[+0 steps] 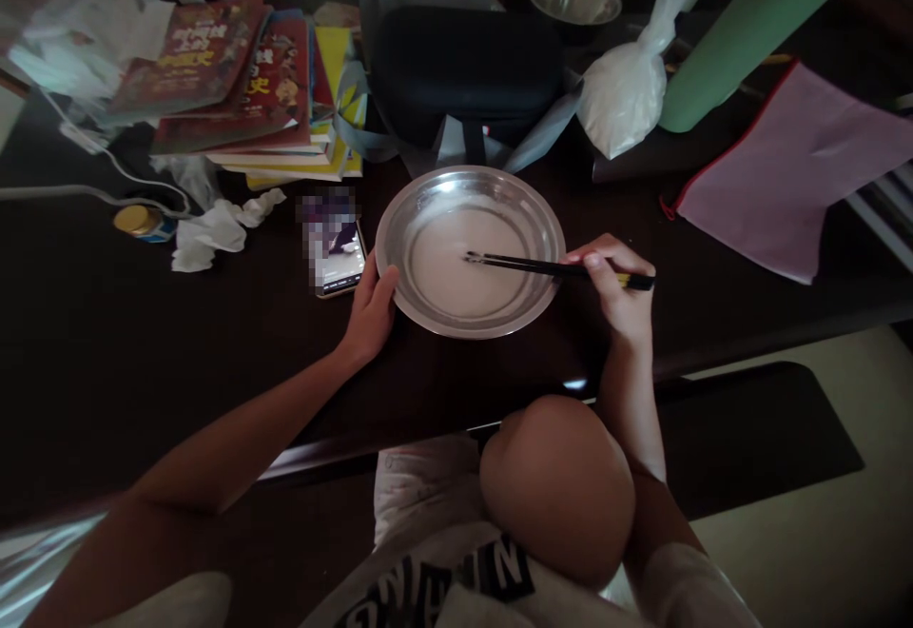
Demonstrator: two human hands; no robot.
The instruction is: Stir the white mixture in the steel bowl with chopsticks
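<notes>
Left hand [369,312] cups the rim of the steel bowl [399,228], mid-desk [143,352], fingers curled vs its left edge. Right hand [619,287] pinches black chopsticks [542,266], tips down in the white liquid [456,271] inside. Phone [340,262] just left of bowl, books [235,86] stacked behind.
</notes>
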